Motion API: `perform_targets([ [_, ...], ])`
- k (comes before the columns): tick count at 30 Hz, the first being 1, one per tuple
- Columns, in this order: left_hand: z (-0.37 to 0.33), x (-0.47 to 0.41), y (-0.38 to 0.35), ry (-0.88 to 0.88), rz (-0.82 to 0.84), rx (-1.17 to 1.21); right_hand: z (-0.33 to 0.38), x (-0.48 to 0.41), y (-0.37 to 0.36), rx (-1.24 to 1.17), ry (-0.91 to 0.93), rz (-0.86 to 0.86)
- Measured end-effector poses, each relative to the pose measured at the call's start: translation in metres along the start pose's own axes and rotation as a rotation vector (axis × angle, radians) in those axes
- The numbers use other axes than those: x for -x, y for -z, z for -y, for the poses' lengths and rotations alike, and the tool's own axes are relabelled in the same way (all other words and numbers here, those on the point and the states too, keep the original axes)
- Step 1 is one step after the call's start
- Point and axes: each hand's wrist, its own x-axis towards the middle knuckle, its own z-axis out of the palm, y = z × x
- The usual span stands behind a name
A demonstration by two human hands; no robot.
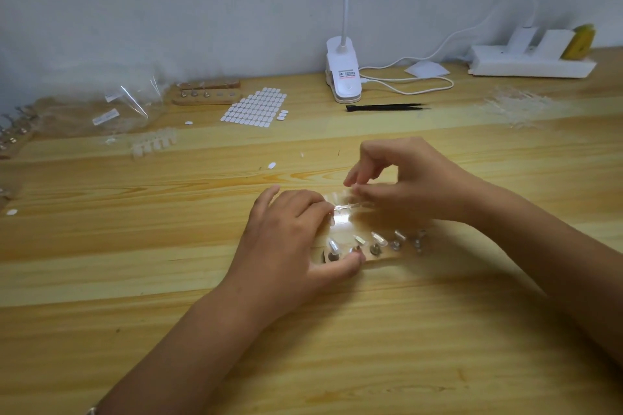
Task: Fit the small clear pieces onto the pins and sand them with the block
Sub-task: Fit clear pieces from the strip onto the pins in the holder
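Several pins (374, 248) on the wooden base (387, 258) carry clear pieces (333, 245): fitting stage; the left hand (293, 232) grip clamps the base, the right hand (408, 185) grip seems pinched on another piece, next needing a bare pin

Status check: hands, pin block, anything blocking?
Left hand grips long wooden pin block. Right hand pinches small clear plastic piece. Some pins capped. No obstruction.
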Motion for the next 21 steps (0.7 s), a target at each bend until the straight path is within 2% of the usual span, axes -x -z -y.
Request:
perform_targets([
  [4,0.001,0.000,-0.002,-0.001,-0.008,0.018,0.003,0.024,0.024,-0.168,0.056,-0.034],
  [9,0.001,0.001,-0.003,0.001,-0.020,0.044,-0.002,0.054,0.029,-0.107,0.124,0.009],
  [16,0.001,0.002,-0.003,0.008,-0.020,0.061,-0.009,0.063,0.018,-0.195,0.028,0.015],
  [21,0.002,0.001,-0.004,0.008,-0.016,0.061,-0.016,0.062,0.012,-0.223,0.037,0.033],
])
